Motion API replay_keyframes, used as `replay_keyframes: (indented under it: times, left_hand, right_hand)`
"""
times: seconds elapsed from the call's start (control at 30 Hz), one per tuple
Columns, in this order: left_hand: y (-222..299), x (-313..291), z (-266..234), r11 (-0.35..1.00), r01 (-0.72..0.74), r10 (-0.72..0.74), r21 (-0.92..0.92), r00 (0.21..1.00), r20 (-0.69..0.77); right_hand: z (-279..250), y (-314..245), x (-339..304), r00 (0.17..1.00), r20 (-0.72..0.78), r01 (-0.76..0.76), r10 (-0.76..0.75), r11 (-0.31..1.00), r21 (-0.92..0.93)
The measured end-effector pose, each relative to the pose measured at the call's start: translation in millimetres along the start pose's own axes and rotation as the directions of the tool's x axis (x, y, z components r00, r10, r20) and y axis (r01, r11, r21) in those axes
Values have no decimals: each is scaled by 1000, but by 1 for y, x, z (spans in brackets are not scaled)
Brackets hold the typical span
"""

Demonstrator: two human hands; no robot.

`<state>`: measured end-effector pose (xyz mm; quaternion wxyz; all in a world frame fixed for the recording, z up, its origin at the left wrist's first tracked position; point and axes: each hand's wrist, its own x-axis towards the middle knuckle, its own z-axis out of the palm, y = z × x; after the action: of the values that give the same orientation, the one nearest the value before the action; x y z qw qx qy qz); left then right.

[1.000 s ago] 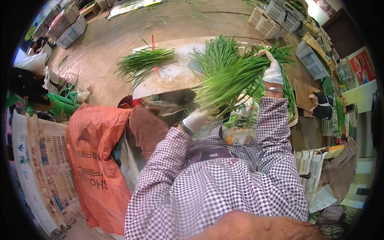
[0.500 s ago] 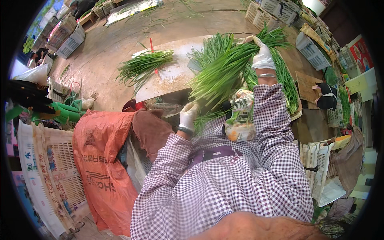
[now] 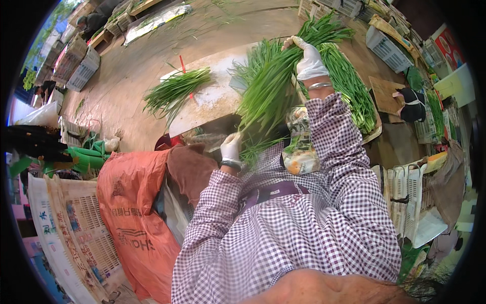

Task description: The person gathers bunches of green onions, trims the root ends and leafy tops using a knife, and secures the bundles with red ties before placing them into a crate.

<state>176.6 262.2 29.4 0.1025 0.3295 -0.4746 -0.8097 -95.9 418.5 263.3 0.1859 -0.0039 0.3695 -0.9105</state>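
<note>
A big bunch of green chives (image 3: 268,83) slants across in front of me, leaf tips at the upper right and pale stalk ends hanging lower left. My right hand (image 3: 310,60), in a white glove, is wrapped round its upper part. At the lower stalk ends, my gloved left hand (image 3: 231,148) has its fingers pinched together on a few thin chive strands. A tied chive bundle (image 3: 179,87) lies on the pale board (image 3: 215,93) to the left, across a red strip (image 3: 183,64). More loose chives (image 3: 258,58) lie behind the held bunch.
A tray of chives (image 3: 354,96) stands right of my right arm. An orange sack (image 3: 134,218) and a white crate (image 3: 76,228) stand at my left. Other crates (image 3: 387,48) line the right side. A patterned plastic bag (image 3: 299,152) sits against my front.
My right hand and the bunch sit slightly further left and higher in the picture, and the bunch hangs steeper. My left hand has shifted a little left and down. The whole view has turned slightly.
</note>
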Motion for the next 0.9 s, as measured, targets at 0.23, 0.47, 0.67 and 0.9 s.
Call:
replay_keyframes:
  times: [0.23, 0.47, 0.67, 0.9]
  left_hand:
    - [13, -47, -5, -66, -199, -130, 978, 973, 189]
    - [21, -22, 31, 929, -264, 225, 261, 960, 170]
    - [26, 2, 62, 990, -141, 142, -7, 989, 53]
    - [5, 15, 44, 971, -118, 119, 208, 993, 9]
  right_hand:
    - [13, 0, -3, 989, -79, 122, -127, 991, -63]
    - [40, 27, -19, 965, -102, 216, -241, 954, -206]
    - [47, 44, -29, 985, -92, 131, -146, 980, -149]
    - [49, 49, -40, 991, -96, 79, -89, 991, -106]
